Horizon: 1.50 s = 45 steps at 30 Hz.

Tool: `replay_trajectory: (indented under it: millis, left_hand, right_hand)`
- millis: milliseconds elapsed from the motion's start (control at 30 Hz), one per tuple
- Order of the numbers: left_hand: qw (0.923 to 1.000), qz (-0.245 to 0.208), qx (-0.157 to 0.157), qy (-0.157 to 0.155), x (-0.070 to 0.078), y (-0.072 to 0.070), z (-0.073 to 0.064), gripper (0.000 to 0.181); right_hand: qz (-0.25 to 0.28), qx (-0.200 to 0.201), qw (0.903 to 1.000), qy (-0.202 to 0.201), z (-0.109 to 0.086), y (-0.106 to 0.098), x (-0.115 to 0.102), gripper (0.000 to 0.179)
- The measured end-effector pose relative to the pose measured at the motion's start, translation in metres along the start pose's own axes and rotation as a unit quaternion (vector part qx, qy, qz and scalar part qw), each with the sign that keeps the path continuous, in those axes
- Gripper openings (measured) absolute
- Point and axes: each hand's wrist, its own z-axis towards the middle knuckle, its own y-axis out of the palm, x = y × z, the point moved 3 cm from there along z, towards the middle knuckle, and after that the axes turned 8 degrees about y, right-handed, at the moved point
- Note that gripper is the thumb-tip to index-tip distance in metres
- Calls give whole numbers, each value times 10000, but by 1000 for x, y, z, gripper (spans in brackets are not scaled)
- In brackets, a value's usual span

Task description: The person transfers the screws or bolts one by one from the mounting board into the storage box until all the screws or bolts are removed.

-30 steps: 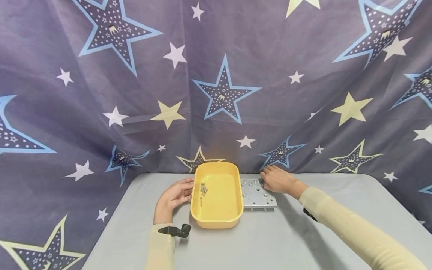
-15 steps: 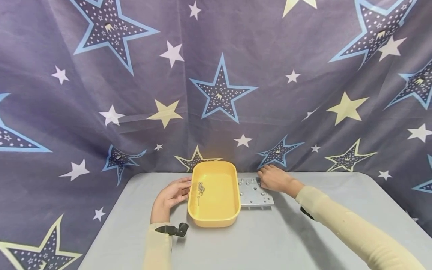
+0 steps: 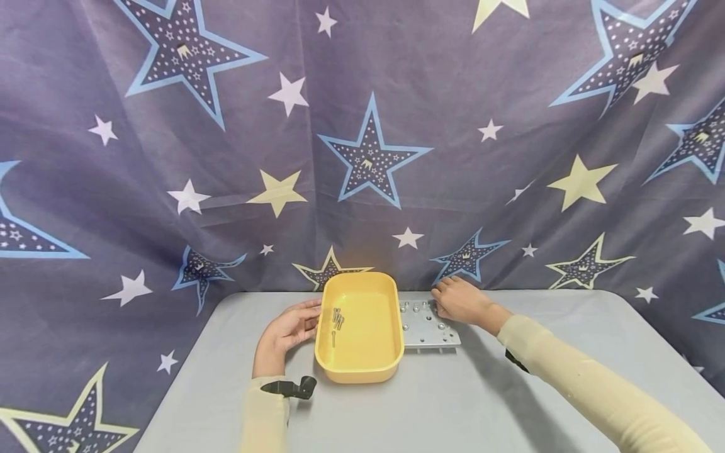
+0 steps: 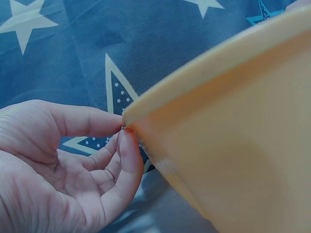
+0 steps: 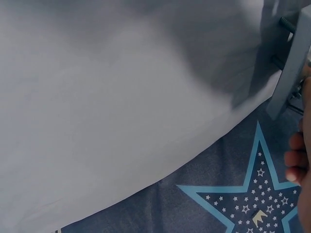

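A yellow plastic bin [image 3: 362,376] stands on the table with several bolts [image 3: 337,319] lying inside along its left side. My left hand [image 3: 293,327] is at its left wall; the left wrist view shows thumb and finger pinching the bin's rim [image 4: 204,65]. Right of the bin, a metal plate [image 3: 425,336] with holes and several bolts in it sits raised, bolt shanks showing below. Over its far right corner is my right hand [image 3: 464,302], fingers bent downward. The right wrist view catches only some curled fingers [image 5: 294,158] beside the plate's edge [image 5: 291,68]; what they touch is hidden.
A grey-white cloth covers the table [image 3: 430,409]. Directly behind its far edge hangs a dark star-patterned curtain [image 3: 487,189]. The bin and the plate stand side by side near that edge.
The head view has shifted slightly. Both hands keep their places at the bin and the plate; only a slight shift of the right hand's fingers can be made out.
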Motion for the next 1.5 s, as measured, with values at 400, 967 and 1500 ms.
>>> replay_trajectory:
  millis: [400,967,1500]
  left_hand:
    - [10000,37,-19,47,-1,-1,1,51]
    - [9999,92,49,5,0,1,1,54]
    - [10000,83,38,-18,0,1,1,53]
  right_hand:
    - [180,12,9998,19,-2,-5,7,13]
    - [1916,-98,9769,944,-3,-19,17,25]
    - [3429,-476,9184,1915,-3,-32,22,31]
